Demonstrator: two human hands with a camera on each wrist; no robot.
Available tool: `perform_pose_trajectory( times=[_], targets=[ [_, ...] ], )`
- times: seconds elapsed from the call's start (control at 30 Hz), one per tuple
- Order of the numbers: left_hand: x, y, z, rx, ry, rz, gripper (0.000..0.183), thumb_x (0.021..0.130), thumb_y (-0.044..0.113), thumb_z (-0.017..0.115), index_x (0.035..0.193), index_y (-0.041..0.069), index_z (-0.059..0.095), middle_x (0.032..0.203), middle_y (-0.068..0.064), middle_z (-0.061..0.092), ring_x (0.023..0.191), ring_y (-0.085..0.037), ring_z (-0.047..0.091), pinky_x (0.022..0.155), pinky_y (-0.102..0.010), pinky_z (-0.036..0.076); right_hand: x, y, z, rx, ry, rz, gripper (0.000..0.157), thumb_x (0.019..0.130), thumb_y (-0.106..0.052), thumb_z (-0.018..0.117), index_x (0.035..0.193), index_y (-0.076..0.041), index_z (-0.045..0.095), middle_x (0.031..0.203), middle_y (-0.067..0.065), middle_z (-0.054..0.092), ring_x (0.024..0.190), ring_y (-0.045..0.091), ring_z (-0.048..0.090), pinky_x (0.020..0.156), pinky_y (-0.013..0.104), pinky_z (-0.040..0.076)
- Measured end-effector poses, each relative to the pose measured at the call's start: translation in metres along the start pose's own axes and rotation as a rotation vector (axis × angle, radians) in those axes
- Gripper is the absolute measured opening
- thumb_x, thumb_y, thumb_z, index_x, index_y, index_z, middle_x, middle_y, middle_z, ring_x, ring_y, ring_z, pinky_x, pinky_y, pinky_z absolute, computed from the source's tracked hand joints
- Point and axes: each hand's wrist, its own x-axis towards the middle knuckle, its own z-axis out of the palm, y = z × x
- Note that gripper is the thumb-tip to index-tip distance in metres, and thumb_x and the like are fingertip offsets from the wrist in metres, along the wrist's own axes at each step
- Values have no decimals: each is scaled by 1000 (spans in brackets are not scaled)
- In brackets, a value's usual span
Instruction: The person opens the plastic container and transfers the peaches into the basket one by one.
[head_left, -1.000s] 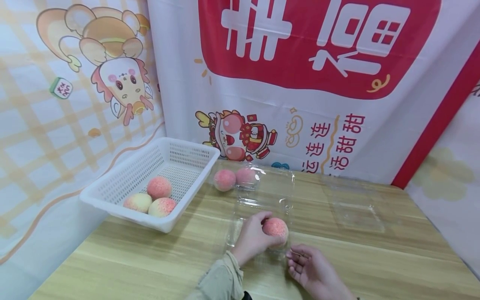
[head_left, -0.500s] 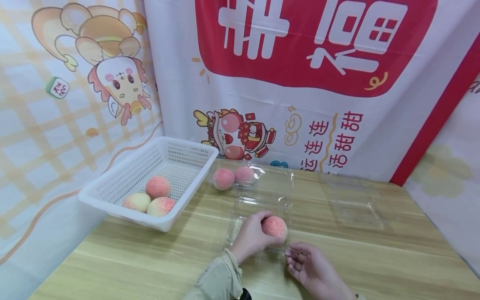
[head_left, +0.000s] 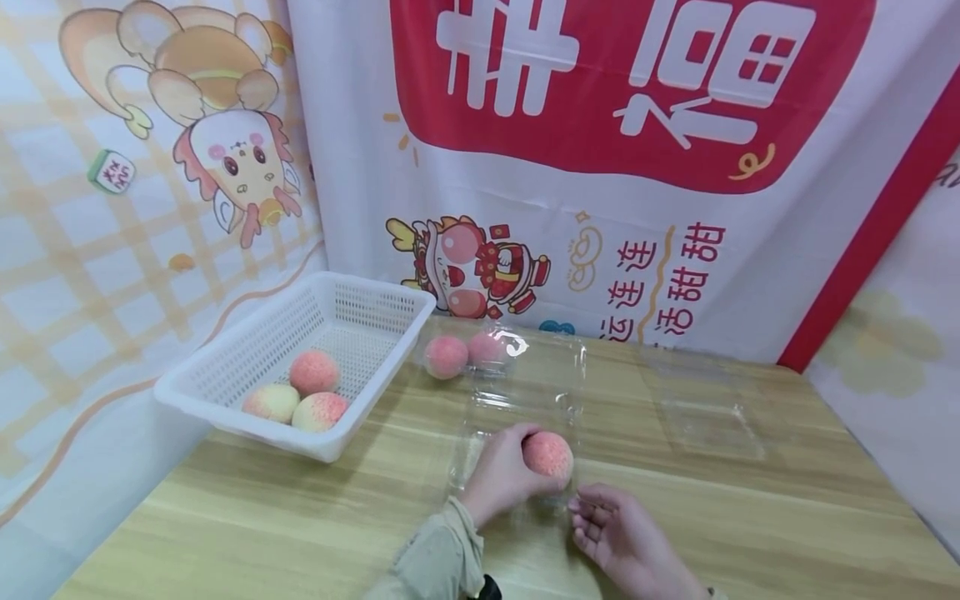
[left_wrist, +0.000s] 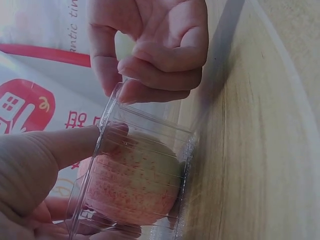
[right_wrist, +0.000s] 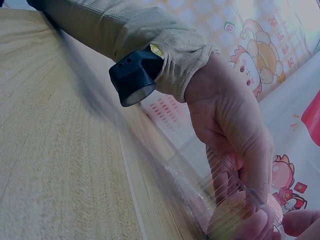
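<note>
A pink and cream peach sits in the near part of a hinged clear plastic box on the table. My left hand reaches over the box wall and grips the peach, thumb on its near side and fingers behind it. Through the clear wall, the left wrist view shows the peach low in the box. My right hand is at the box's near right corner, pinching the rim between thumb and curled fingers. The box's lid stands raised at the back.
Two pink peaches lie behind the box, one partly seen through the lid. On the left stands a white perforated basket with 3 peaches inside. Another clear plastic box lies at the right. Printed cloths hang behind the table.
The whole scene shifts slightly in the head view. Both hands keep nearly the same place, the left still holding the peach in the box.
</note>
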Motion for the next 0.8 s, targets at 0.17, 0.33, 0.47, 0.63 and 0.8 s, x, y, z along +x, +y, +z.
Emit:
perform_pose_trajectory(
  times=[0.17, 0.33, 0.47, 0.63, 0.8],
  targets=[
    [0, 1, 0, 6, 42, 3, 72, 62, 20, 93, 124, 0, 61, 114, -11, 65, 103, -27, 61, 89, -42, 53, 0, 0, 0, -11, -2, -10, 13, 96, -13, 53, 99, -1, 58, 95, 8, 58, 86, 14, 53, 82, 24, 48],
    [-1, 1, 0, -14, 80, 12, 69, 61, 21, 93, 121, 1, 64, 110, -10, 67, 99, -24, 63, 85, -39, 55, 0, 1, 0, -22, -21, -13, 12, 96, -13, 53, 99, -2, 58, 96, 7, 58, 87, 14, 54, 82, 24, 48],
    [0, 2, 0, -39, 100, 27, 66, 61, 20, 93, 118, 2, 65, 108, -8, 68, 97, -22, 64, 85, -37, 55, 1, 2, 1, -25, -34, -13, 11, 96, -12, 53, 98, -3, 59, 96, 6, 59, 87, 13, 54, 82, 23, 48],
    [1, 4, -1, -94, 119, 49, 62, 62, 15, 92, 117, 4, 66, 106, -5, 69, 98, -20, 64, 84, -35, 56, 0, 2, 0, -23, -26, -20, 12, 97, -12, 52, 97, -3, 60, 96, 7, 59, 86, 13, 54, 82, 23, 49],
    [2, 4, -1, -155, 134, 64, 62, 63, 15, 92, 119, 7, 66, 106, -2, 69, 98, -17, 64, 84, -32, 55, -1, 3, -1, -23, -12, -23, 13, 97, -12, 51, 97, -3, 61, 96, 7, 59, 85, 14, 54, 81, 23, 49]
  ],
)
